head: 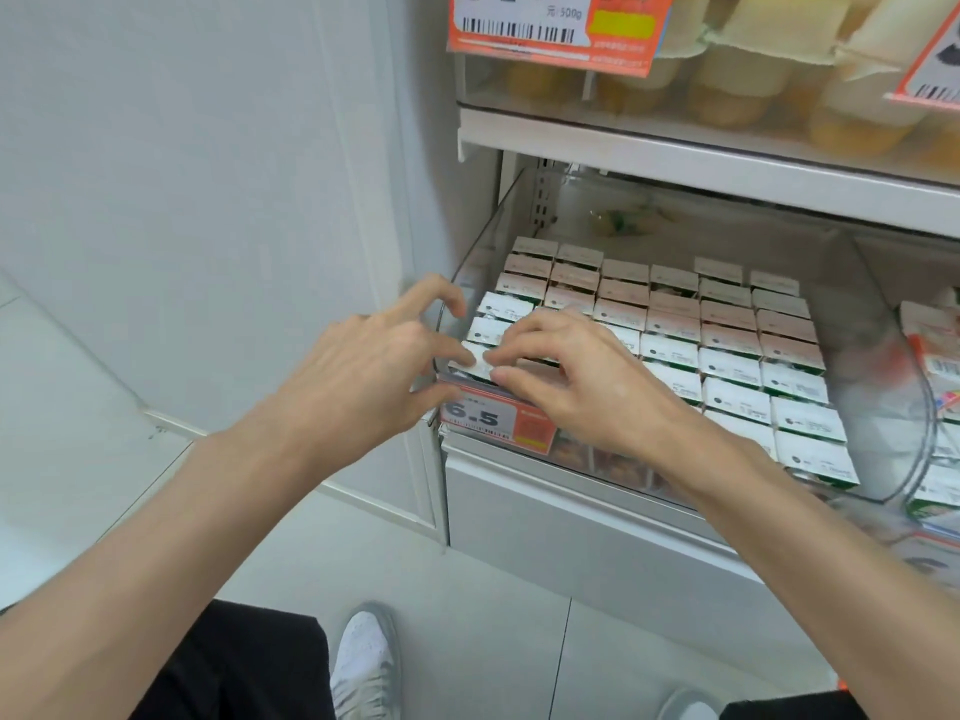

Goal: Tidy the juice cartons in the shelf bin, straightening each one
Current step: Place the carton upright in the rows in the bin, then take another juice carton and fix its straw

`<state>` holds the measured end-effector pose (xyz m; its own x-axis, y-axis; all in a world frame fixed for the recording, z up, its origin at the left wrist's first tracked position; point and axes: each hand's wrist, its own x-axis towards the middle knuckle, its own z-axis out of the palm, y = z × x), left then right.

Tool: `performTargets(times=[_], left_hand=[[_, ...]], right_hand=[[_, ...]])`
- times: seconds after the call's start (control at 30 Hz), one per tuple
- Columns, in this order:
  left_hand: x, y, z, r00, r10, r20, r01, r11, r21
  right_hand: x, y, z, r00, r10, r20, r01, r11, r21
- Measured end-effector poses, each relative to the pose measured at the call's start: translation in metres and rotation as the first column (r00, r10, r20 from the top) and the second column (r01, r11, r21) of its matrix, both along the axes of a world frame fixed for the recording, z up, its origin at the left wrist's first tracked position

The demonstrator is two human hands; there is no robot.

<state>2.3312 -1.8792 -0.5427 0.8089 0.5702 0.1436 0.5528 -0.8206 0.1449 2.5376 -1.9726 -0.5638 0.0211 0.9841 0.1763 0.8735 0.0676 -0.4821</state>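
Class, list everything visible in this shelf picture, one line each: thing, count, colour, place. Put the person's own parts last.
juice cartons: dozens, white tops, green or pink sides, rowed in the bin
bin: one, clear plastic, lower shelf
price tag: one, orange and white, bin front
upper price tags: two, orange and white, top shelf edge
cups: several, yellow, top shelf
neighbouring cartons: few, white and orange, right edge
shoes: two, white, floor
trousers: black, bottom edge
left hand: pinching front-left carton
right hand: pinching same carton

White-topped cartons (670,350) — orange tag (498,423)
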Motion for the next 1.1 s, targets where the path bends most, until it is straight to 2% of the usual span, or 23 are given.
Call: performTargets(times=[0.1, 0.3, 0.5, 0.67, 0.8, 0.9, 0.97, 1.1], left_hand=[[0.004, 0.002, -0.006, 0.999, -0.01, -0.04, 0.008, 1.0, -0.027], [0.007, 0.005, -0.007, 1.0, 0.0, 0.027, 0.003, 0.995, -0.095], [0.01, 0.002, -0.004, 0.999, 0.008, 0.042, -0.003, 0.991, -0.131], [0.011, -0.003, -0.002, 0.999, 0.021, 0.037, -0.016, 0.991, -0.134], [0.012, -0.004, 0.0, 0.998, 0.01, 0.057, -0.004, 0.995, -0.097], [0.014, -0.005, 0.0, 0.958, 0.0, 0.288, 0.038, 0.991, -0.125], [0.021, -0.008, 0.001, 0.911, -0.021, 0.412, 0.116, 0.972, -0.207], [0.045, -0.026, 0.007, 0.858, -0.097, 0.504, 0.332, 0.855, -0.4]], right_hand=[[0.008, -0.003, 0.004, 1.0, 0.009, 0.016, -0.009, 1.0, -0.01], [0.035, -0.02, 0.024, 0.99, -0.065, 0.126, 0.083, 0.987, -0.138], [0.036, -0.012, 0.025, 0.988, -0.035, 0.153, 0.056, 0.988, -0.141], [0.042, -0.007, 0.022, 0.996, -0.06, -0.063, 0.051, 0.989, -0.139], [0.04, -0.013, 0.029, 0.978, -0.044, -0.204, 0.044, 0.999, -0.009], [0.045, -0.023, 0.039, 0.925, -0.02, -0.381, 0.074, 0.989, 0.129], [0.046, -0.033, 0.043, 0.904, 0.0, -0.428, 0.109, 0.967, 0.232], [0.04, -0.057, 0.042, 0.852, 0.022, -0.523, 0.19, 0.918, 0.347]])
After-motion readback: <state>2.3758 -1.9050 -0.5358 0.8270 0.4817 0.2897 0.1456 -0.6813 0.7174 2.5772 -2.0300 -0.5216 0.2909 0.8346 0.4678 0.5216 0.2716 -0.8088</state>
